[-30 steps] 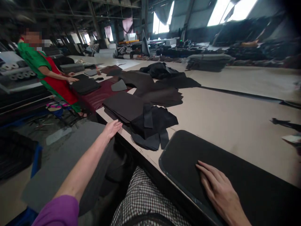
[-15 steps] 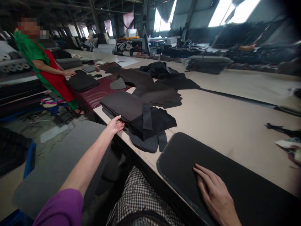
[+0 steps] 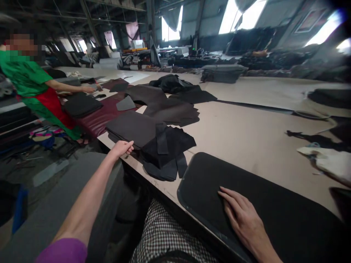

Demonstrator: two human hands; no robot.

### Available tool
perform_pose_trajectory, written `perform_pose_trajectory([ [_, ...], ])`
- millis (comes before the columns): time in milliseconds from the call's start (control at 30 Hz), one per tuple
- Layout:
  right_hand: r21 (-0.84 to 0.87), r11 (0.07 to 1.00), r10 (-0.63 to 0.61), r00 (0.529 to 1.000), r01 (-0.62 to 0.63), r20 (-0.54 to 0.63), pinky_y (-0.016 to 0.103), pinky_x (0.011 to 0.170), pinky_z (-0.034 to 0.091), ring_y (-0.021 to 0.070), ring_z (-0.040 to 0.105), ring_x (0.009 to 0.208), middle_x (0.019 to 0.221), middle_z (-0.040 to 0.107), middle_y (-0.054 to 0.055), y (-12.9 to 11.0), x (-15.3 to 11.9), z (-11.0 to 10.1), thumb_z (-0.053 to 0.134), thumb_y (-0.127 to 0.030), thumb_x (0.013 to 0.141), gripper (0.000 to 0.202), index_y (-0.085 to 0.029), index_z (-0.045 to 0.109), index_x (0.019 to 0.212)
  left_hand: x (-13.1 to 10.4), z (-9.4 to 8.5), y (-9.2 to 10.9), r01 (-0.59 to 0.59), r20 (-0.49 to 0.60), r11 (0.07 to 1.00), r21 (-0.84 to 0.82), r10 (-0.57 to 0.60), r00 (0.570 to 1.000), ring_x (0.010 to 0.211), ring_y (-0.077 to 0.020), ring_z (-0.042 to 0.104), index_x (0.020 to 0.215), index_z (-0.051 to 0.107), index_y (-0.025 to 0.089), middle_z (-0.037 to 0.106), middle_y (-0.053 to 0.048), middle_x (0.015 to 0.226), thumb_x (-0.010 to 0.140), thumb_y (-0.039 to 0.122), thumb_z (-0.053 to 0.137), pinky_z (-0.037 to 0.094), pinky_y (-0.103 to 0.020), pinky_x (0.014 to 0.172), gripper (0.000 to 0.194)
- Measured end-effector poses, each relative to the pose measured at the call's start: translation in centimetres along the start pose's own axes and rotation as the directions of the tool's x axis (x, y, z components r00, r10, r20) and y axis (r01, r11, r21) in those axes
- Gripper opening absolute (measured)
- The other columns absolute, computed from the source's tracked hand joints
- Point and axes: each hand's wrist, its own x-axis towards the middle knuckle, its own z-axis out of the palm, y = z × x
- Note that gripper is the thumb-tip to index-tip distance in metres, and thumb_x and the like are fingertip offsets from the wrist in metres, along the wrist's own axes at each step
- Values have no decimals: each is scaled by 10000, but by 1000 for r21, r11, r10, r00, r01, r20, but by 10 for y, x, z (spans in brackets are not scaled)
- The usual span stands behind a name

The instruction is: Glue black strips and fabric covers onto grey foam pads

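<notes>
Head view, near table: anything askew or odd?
Mildly: the black pieces beside the dark stack at the left hand lie fanned at mixed angles, a loose strip on top, so they look untidy against the stack's neater layers. Could be ordinary offcuts. No spill or clear damage stands out.

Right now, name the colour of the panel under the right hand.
The panel is black; see the head view.

matt cloth-like dark stack [image 3: 130,126], smooth matt black panel [image 3: 274,206], glossy maroon sheet [image 3: 99,117]
</notes>
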Motion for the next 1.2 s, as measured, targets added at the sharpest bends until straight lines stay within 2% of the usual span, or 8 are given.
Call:
perform_pose_trajectory([
  [100, 9, 1000, 3, 1000, -3, -1, 452, 1053, 507, 264, 620, 1237, 1398, 649, 73, -2, 1, -1, 477, -314, 1058, 321, -252, 626, 1336, 5, 16, 20, -167, 9, 971, 174, 168, 986, 572, -164, 638, 819, 713, 198, 686, -8, 612, 789, 568, 799, 455, -252, 634, 380],
  [233, 15, 1000, 16, 1000, -16, -3, 452, 1061, 507, 256, 623, 1234, 1400, 648, 77, -5, 2, -2, 474, -302, 1061, 323, -250, 626, 1341, 25, 74, 46, -291, 30, 900, 325, 298, 954, 929, -261, 733, 1057, 717, 239, 792, -62, 896, 783, 611, 796, 485, -319, 873, 469],
  [400, 13, 999, 33, 999, -33, -6, 451, 1050, 510, 254, 623, 1233, 1392, 653, 82, -8, 2, -4, 477, -265, 1059, 306, -241, 635, 1320, 50, 133, 59, -305, -16, 852, 425, 344, 939, 1216, -356, 657, 1048, 671, 221, 772, -144, 1076, 631, 407, 945, 444, -383, 994, 533],
  [567, 26, 998, 51, 999, -51, 12, 451, 1049, 505, 256, 612, 1247, 1403, 646, 87, -12, 4, -7, 488, -231, 1056, 302, -233, 634, 1320, 61, 146, 54, -382, -23, 845, 374, 420, 907, 1045, -274, 695, 1000, 670, 217, 736, -58, 902, 608, 181, 914, 465, -339, 937, 463],
  [767, 39, 997, 67, 998, -67, 10, 462, 1067, 491, 262, 597, 1259, 1398, 648, 87, -15, 4, -9, 492, -223, 1059, 292, -227, 635, 1313, 48, 150, 58, -505, 4, 857, 105, 507, 862, 795, -149, 638, 1191, 662, 202, 659, -4, 884, 767, 239, 773, 498, -268, 774, 439],
  [933, 35, 997, 74, 997, -75, 19, 472, 1072, 487, 266, 586, 1273, 1408, 640, 83, -15, 3, -9, 492, -209, 1057, 305, -231, 626, 1331, 27, 162, 70, -518, 122, 849, -109, 528, 840, 765, -127, 630, 1160, 681, 181, 664, -13, 898, 719, 211, 791, 517, -240, 719, 455],
  [1067, 38, 996, 76, 997, -77, 16, 465, 1057, 498, 261, 593, 1258, 1401, 642, 85, -17, 5, -10, 490, -194, 1056, 301, -230, 629, 1321, 14, 194, 87, -509, 220, 836, -204, 546, 808, 764, -125, 627, 1115, 710, 174, 663, -10, 869, 693, 184, 811, 516, -236, 715, 434],
  [1200, 39, 996, 81, 997, -81, 5, 459, 1045, 513, 263, 600, 1258, 1389, 654, 91, -19, 5, -13, 485, -177, 1049, 306, -226, 637, 1310, 13, 245, 108, -537, 217, 820, -197, 570, 792, 774, -111, 599, 1081, 719, 177, 634, 8, 859, 701, 131, 803, 501, -225, 733, 392],
])
